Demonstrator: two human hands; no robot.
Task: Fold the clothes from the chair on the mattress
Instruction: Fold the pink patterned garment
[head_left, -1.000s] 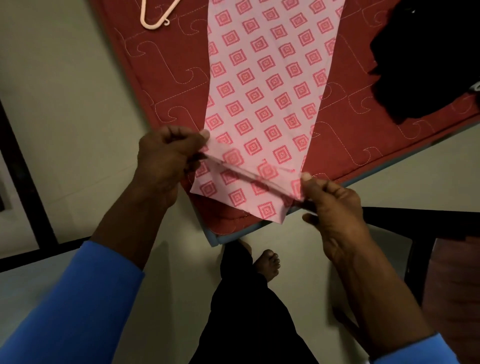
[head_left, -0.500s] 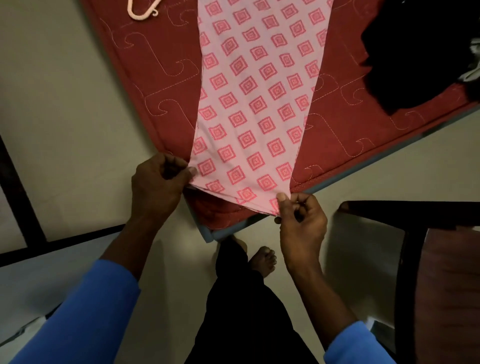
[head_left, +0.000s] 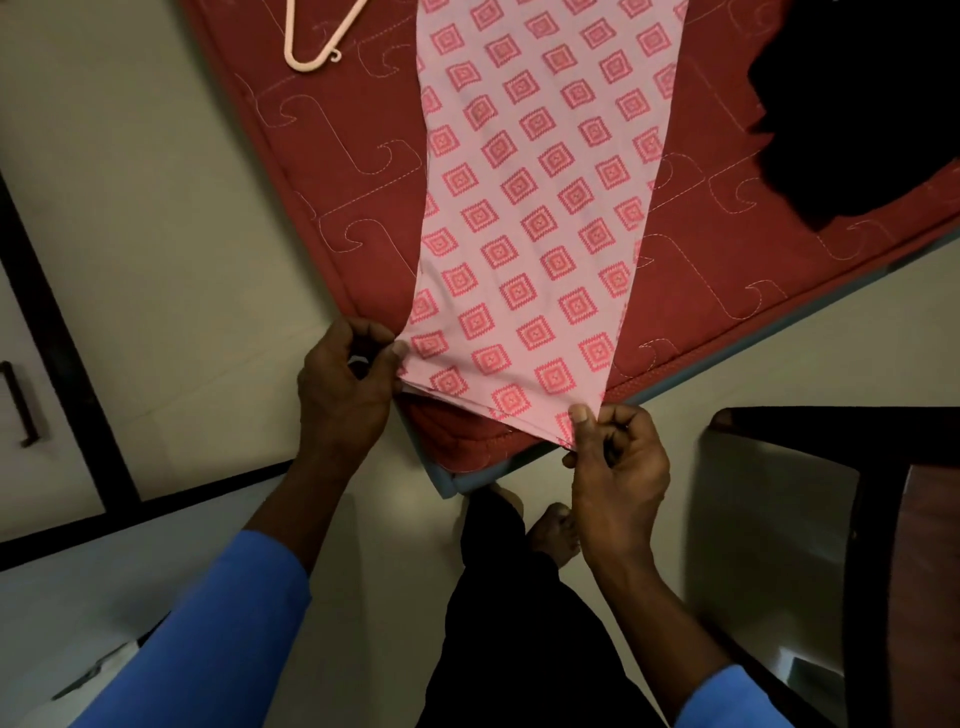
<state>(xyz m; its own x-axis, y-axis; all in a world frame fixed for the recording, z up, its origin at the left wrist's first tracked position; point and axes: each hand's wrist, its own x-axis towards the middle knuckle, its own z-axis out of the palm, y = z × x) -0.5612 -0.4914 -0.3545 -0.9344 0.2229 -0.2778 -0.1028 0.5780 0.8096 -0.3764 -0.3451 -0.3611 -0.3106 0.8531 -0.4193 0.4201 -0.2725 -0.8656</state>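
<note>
Red mattress carries pink cloth, hanger (top left), black garment.

A pale pink plastic hanger is lying well above and left of the grip. A bare foot is standing on cream floor just below it. A cabinet handle is showing far left.

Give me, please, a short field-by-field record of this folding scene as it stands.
Surface: red quilted mattress, its corner nearest the person
Garment: pink cloth with red diamond print, spread lengthwise on the mattress
Left hand: pinches the cloth's near left corner
Right hand: pinches the cloth's near right corner
Also on mattress: pale plastic hanger at far left; black clothing pile at far right
</note>
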